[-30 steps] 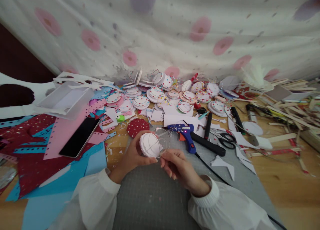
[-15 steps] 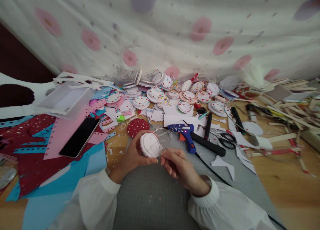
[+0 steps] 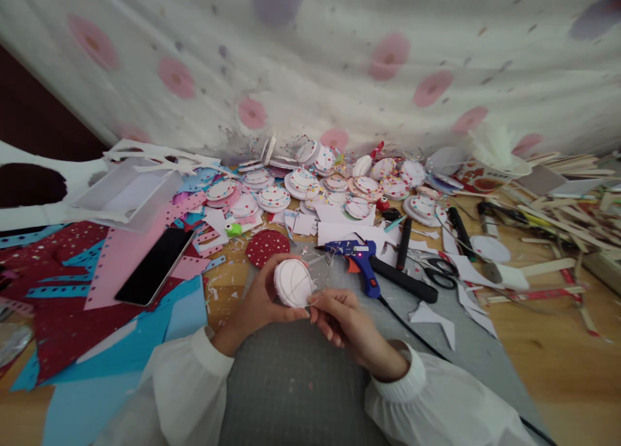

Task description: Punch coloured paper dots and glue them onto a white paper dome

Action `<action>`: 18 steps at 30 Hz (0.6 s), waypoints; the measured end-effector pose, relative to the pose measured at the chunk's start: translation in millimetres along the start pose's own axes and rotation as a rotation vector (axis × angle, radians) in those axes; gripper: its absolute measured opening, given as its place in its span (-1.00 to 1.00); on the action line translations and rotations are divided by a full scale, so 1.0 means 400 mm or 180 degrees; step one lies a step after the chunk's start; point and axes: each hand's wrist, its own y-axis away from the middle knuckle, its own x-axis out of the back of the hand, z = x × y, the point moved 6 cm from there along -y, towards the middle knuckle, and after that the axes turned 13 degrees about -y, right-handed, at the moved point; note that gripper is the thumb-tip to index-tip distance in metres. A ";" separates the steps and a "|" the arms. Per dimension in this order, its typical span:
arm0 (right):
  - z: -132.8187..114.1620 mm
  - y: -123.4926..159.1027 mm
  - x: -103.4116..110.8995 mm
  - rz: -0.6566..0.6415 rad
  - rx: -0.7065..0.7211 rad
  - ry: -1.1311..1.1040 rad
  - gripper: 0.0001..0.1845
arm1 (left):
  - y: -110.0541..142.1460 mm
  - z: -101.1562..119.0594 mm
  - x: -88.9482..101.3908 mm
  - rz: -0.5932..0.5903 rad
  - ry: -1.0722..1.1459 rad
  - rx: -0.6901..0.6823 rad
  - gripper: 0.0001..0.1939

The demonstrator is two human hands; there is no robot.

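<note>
My left hand [image 3: 257, 304] grips a small stack of white paper discs [image 3: 293, 283] by its edge, thumb below and fingers behind. A thin, light-coloured string [image 3: 326, 279] loops over the face of the discs and out to their right. My right hand [image 3: 347, 320] pinches that string between thumb and forefinger, close to the discs' lower right edge. Just beyond my hands lie a red glitter disc [image 3: 268, 247] and a blue glue gun [image 3: 361, 262] with a small red light on it. Both hands are above a grey cutting mat [image 3: 295, 388].
Many decorated paper discs [image 3: 274, 199] are heaped along the back. To the left are a black phone [image 3: 155, 268], coloured sheets [image 3: 97, 394] and a clear plastic box [image 3: 129, 194]. Scissors [image 3: 441, 273], a black cutter [image 3: 403, 244] and wooden sticks [image 3: 550, 267] lie to the right.
The string loop has dropped closer against the discs and looks flatter. The discs have turned slightly in my left hand; my right hand has hardly moved.
</note>
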 end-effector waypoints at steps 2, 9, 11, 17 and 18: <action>0.001 0.000 -0.001 0.0034 -0.0026 0.0053 -0.57 | 0.000 0.002 -0.002 -0.0037 0.0028 0.0024 -0.21; -0.004 0.001 -0.012 0.0032 0.0112 0.0377 -0.52 | -0.005 -0.008 0.001 0.0129 0.0275 0.0205 -0.21; -0.010 0.005 -0.014 0.0002 0.0203 0.0400 -0.51 | -0.006 -0.013 0.003 0.0184 0.0310 0.0218 -0.22; -0.045 0.014 0.005 0.0277 0.0728 0.0394 -0.60 | -0.004 -0.031 0.005 0.0270 0.0515 0.0387 -0.24; -0.051 0.015 0.012 0.0410 0.0846 0.0430 -0.62 | -0.003 -0.032 0.005 0.0289 0.0539 0.0403 -0.24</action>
